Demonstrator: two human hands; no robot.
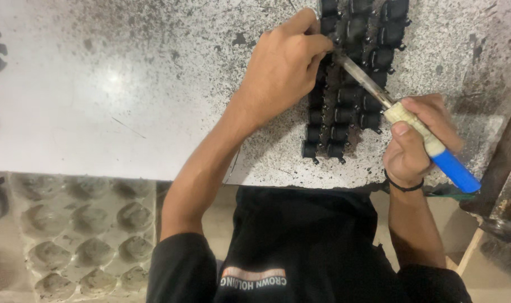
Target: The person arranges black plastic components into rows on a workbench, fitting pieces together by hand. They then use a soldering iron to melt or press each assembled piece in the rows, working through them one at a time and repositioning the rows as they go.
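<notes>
I'm pinning the black parts (345, 95) on the speckled counter (154, 84) with my left hand (283, 67) curled, while my right hand (418, 137), fist closed, is angling the blue-handled tool (429, 143) steadily, tip low.

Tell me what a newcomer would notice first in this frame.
First, the two hands at the top right: the right hand grips a blue-handled tool whose metal tip points up-left into rows of small black parts on a speckled white table. The left hand presses on the parts where the tip meets them. At bottom left, below the table edge, sits a grey dimpled tray.
</notes>
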